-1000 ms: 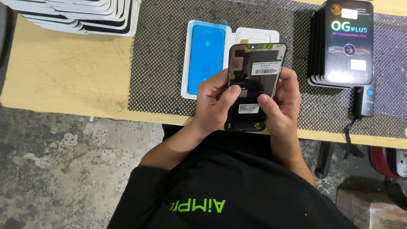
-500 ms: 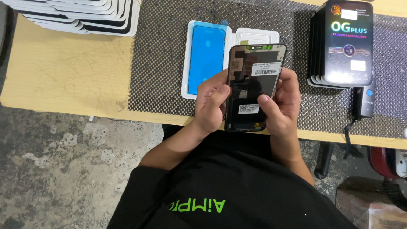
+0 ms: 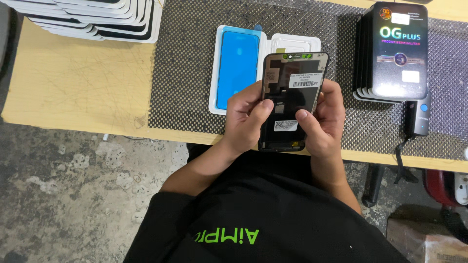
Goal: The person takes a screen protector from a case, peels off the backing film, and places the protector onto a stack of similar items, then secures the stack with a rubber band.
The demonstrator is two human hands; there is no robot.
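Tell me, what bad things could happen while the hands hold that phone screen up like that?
The phone screen panel is held above the table edge by the left hand and right hand with nothing under its lower end, so a slip could probably drop it to the concrete floor. Both thumbs press on its bare back, which might smudge or strain the parts there.

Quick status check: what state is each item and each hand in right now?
Phone screen panel: held above the table edge, back side up, tilted.
Left hand: gripping the panel's left edge, thumb on its back.
Right hand: gripping the right edge, thumb on its back.
White tray: open on the mat, blue film inside.
Black boxes: stacked, closed.
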